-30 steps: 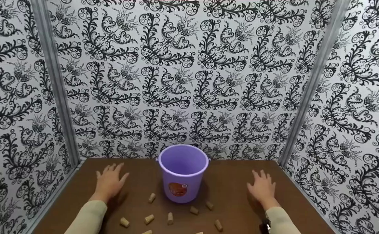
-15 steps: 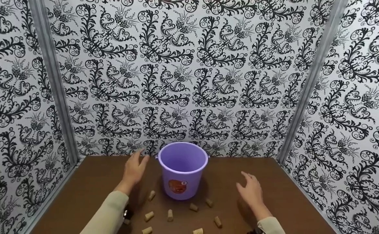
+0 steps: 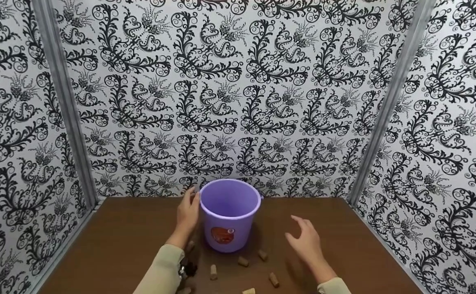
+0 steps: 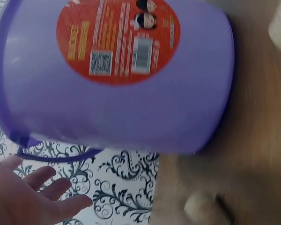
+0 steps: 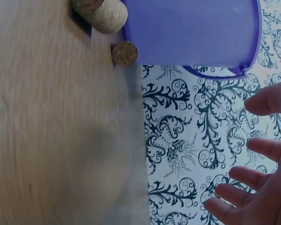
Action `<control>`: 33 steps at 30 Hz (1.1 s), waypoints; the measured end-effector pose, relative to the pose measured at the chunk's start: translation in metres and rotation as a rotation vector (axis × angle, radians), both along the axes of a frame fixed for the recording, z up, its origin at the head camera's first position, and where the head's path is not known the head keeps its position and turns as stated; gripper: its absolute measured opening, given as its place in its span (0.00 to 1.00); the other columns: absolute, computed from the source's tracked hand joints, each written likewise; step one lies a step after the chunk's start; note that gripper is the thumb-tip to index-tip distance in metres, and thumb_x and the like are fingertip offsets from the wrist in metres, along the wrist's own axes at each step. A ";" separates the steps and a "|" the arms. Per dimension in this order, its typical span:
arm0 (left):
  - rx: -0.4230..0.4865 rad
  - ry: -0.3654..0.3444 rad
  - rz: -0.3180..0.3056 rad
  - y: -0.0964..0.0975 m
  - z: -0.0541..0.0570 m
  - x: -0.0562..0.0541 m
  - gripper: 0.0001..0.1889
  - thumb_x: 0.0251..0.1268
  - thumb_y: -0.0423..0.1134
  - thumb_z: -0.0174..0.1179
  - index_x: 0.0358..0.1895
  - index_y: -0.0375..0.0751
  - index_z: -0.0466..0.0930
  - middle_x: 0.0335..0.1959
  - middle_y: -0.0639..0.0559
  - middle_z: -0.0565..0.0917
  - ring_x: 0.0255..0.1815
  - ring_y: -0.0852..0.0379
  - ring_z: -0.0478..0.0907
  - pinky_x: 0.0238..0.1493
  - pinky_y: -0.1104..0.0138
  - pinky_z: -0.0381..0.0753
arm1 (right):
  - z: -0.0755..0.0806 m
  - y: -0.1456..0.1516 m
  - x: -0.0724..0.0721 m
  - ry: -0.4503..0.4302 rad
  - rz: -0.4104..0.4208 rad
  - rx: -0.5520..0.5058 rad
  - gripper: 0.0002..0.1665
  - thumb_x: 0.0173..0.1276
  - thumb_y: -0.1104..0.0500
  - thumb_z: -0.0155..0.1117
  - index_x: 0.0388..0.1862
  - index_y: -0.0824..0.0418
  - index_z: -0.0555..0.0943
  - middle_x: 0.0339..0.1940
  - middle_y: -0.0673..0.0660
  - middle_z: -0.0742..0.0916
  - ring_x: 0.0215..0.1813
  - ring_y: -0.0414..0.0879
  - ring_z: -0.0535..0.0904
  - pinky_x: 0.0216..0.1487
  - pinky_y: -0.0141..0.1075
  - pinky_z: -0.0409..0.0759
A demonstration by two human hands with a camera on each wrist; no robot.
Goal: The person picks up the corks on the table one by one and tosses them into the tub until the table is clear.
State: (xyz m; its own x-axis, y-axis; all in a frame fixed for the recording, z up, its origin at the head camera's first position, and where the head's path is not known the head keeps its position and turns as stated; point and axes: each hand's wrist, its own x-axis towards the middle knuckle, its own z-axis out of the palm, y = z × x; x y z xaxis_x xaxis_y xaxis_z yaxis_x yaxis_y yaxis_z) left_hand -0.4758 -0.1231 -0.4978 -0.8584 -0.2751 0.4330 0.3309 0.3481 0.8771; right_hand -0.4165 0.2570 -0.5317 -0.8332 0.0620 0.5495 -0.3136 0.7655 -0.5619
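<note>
A purple bucket [image 3: 242, 230] with a red label [image 3: 222, 235] stands upright on the brown table. My left hand [image 3: 188, 214] is beside its left rim, fingers loosely extended; the head view does not show for certain whether they touch. In the left wrist view those fingers [image 4: 56, 190] hold nothing and lie near the bucket's handle [image 4: 61, 157]. To the right of the bucket, my right hand [image 3: 306, 241] hovers apart from it, thumb and fingers spread. Several corks lie in front of the bucket, among them one cork [image 3: 213, 272] and another cork [image 3: 274, 279].
Patterned white and black walls [image 3: 238, 102] enclose the table [image 3: 115, 237] at the back and sides. Grey posts [image 3: 64, 98] mark the corners. My left forearm hides some corks at the front left. One cork [image 3: 249, 291] lies at the lower edge of the head view.
My left hand has moved right, from the table's left side to the bucket's left rim. My right hand has moved left toward the bucket. The bucket and visible corks stay put.
</note>
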 end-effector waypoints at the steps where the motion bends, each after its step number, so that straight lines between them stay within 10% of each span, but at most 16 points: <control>1: 0.014 -0.011 -0.001 0.002 -0.001 0.000 0.24 0.86 0.46 0.51 0.76 0.40 0.72 0.67 0.33 0.82 0.70 0.34 0.78 0.75 0.42 0.73 | 0.001 -0.001 0.001 0.002 0.003 -0.001 0.33 0.60 0.60 0.78 0.66 0.61 0.83 0.60 0.68 0.85 0.61 0.67 0.83 0.63 0.63 0.82; 33: 0.219 0.063 -0.018 0.019 -0.011 -0.003 0.21 0.85 0.37 0.49 0.72 0.29 0.74 0.73 0.29 0.76 0.74 0.30 0.73 0.79 0.40 0.68 | 0.007 -0.016 0.013 0.021 0.134 0.008 0.27 0.59 0.62 0.78 0.59 0.56 0.85 0.52 0.56 0.90 0.54 0.55 0.87 0.56 0.51 0.87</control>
